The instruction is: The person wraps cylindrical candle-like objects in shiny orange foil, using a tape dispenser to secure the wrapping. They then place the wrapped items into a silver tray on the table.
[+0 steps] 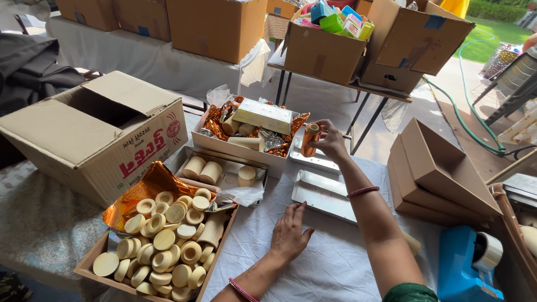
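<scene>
My right hand [331,141] is stretched forward and grips a small cylinder wrapped in copper foil [310,138], held upright above a flat metal tray [313,162]. My left hand [289,235] rests flat on the white tablecloth [313,263], fingers spread, holding nothing. It lies just right of a shallow cardboard tray [89,271] heaped with several pale cream discs [165,240]. A second metal tray [324,193] sits between my two hands.
A white box [246,154] holds pale cylinders, a wrapped bar and crumpled copper foil. A large open carton [95,128] stands at left. Stacked flat brown boxes [436,173] and a blue tape dispenser [467,263] are at right. More cartons stand on tables behind.
</scene>
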